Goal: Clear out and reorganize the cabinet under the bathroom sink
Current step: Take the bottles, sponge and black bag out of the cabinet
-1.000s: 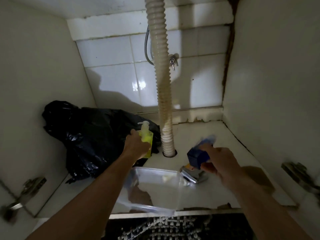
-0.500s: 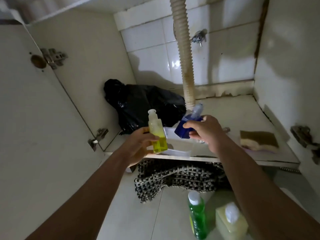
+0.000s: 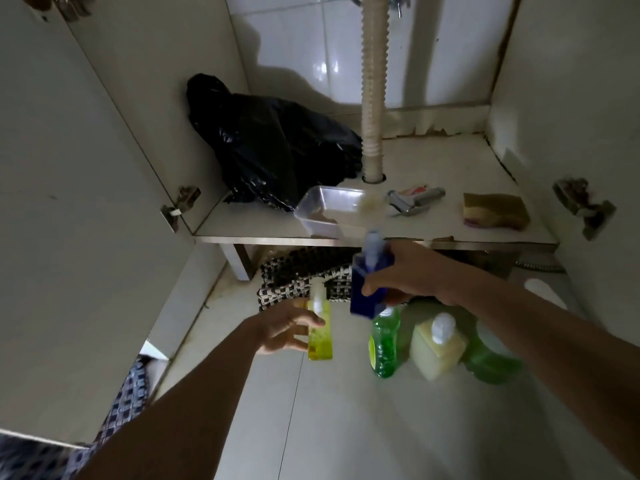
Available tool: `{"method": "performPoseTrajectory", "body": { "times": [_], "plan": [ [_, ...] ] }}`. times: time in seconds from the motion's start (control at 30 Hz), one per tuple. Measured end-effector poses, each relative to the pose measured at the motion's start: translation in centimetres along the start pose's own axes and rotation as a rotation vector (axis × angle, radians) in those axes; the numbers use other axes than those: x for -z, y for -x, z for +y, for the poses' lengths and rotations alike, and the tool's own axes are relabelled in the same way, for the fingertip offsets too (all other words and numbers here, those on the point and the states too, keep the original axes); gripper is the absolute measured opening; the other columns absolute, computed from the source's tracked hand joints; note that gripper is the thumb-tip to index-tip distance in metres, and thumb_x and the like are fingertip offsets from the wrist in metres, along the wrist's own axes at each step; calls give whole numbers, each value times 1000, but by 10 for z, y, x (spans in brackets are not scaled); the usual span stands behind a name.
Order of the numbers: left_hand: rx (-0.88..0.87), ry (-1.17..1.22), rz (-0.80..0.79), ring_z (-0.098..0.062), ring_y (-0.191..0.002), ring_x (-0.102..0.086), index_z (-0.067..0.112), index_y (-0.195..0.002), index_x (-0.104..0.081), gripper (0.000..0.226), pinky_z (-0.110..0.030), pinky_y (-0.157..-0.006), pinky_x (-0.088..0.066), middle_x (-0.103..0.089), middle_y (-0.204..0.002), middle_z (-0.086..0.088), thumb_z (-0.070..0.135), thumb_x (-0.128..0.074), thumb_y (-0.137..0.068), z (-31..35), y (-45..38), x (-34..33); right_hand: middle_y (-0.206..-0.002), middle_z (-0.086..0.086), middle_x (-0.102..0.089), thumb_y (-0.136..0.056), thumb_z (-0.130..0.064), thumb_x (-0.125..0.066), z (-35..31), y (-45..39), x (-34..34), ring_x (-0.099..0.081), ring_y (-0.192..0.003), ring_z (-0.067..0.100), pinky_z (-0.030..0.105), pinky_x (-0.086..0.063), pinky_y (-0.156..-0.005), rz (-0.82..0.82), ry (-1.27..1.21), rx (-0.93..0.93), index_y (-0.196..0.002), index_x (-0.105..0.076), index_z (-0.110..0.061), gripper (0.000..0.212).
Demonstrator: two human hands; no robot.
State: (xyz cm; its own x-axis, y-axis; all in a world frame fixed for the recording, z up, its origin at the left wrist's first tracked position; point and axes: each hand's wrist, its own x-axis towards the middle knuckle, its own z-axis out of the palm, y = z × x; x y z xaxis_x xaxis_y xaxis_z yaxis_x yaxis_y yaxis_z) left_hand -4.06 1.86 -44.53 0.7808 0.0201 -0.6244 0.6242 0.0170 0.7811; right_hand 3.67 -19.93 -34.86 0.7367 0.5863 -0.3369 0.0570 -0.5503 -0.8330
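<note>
The left hand (image 3: 284, 325) grips a small yellow bottle (image 3: 320, 336) with its fingers curled round the body, and the right hand (image 3: 408, 275) grips a blue bottle (image 3: 367, 284) the same way, thumb across its front. Both bottles are held outside the cabinet, below the front edge of the cabinet floor (image 3: 450, 168) and above the tiled bathroom floor.

On the cabinet floor itself, a black plastic bag (image 3: 277, 147) is slumped in the back left corner, just left of the ribbed drain hose (image 3: 373, 84) that drops through a hole in the board. In front of the hose sits a clear plastic tray (image 3: 327, 214) near the front edge — beside it to the right lie a metal fitting (image 3: 412, 202) and, further right, a worn sponge (image 3: 495, 211).

Below the front edge of the cabinet floor a woven checked mat (image 3: 298, 275) lies bunched on the tiles. Nearer the camera than that edge stand a green bottle (image 3: 384, 344) and a pale yellow bottle (image 3: 438, 344), touching — just under the right hand.
</note>
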Motion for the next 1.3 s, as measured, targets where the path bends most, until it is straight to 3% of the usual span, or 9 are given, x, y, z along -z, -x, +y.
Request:
{"method": "performPoseTrajectory", "body": {
  "times": [0.1,0.2,0.3,0.43,0.6,0.83,1.0,1.13,1.3],
  "plan": [
    [29,8,26,-30,-120,-50,16,-126,-43,56,-43,-95,-44,-56,-121,-10,-1,-68,-79,-31,-15,-2,-99,5,-65,-74,-10,-76,11,7,-23,-69,-89,23,31,-60,-75,-184,124,-33,-99,-59,-11,31],
    [-11,22,137,-24,-108,-58,16,-118,-51,50,-40,-91,-46,-62,-117,-8,0,-72,-75,-64,-24,-15,-93,2,-64,-70,-13,-79,37,11,-46,-67,-86,19,27,-60,-71,-261,359,-125,-78,-57,-18,24],
    [-83,-29,237,-21,-97,-62,15,-112,-54,58,-38,-81,-52,-64,-115,-9,9,-82,-62,-91,-32,-27,-105,5,-66,-65,-22,-79,82,9,-68,-65,-93,21,32,-56,-76,-273,567,-182,-80,-56,-17,28],
    [-113,-149,293,-26,-106,-60,18,-120,-50,80,-47,-95,-50,-61,-115,-5,28,-80,-46,-109,-36,-38,-98,0,-62,-64,-18,-78,139,19,-87,-61,-93,20,30,-51,-75,-142,544,-273,-101,-50,-14,46],
    [-147,-255,275,-23,-105,-59,21,-122,-51,74,-42,-92,-51,-62,-114,-1,27,-81,-55,-109,-37,-46,-82,-6,-56,-66,-9,-71,183,21,-103,-59,-83,19,30,-47,-71,64,328,-253,-99,-47,-13,41],
    [-189,-395,274,-17,-78,-55,19,-117,-49,59,-8,-45,-39,-61,-102,-3,18,-79,-66,-120,-37,-57,-102,1,-60,-68,-28,-62,191,0,-112,-59,-94,21,32,-49,-82,187,274,-275,-107,-45,-19,44],
    [-201,-435,261,-8,-67,-50,15,-122,-44,63,-7,-44,-40,-58,-102,-2,13,-80,-70,-118,-35,-63,-109,4,-60,-65,-21,-70,193,-10,-108,-59,-103,25,34,-48,-87,254,225,-305,-100,-45,-22,43],
    [-186,-511,224,-19,-85,-53,15,-121,-44,67,-10,-52,-35,-58,-105,-1,23,-84,-68,-126,-35,-66,-116,5,-61,-71,-21,-78,188,-9,-98,-61,-102,22,25,-46,-81,128,323,-368,-121,-46,-15,60],
    [-88,-713,84,-14,-97,-53,12,-138,-32,90,-19,-76,-39,-53,-130,-7,25,-86,-67,-118,-39,-52,-77,4,-59,-75,-18,-77,164,-2,-86,-56,-51,12,19,-46,-49,-253,619,-616,-113,-51,-7,47]
  ]
}}
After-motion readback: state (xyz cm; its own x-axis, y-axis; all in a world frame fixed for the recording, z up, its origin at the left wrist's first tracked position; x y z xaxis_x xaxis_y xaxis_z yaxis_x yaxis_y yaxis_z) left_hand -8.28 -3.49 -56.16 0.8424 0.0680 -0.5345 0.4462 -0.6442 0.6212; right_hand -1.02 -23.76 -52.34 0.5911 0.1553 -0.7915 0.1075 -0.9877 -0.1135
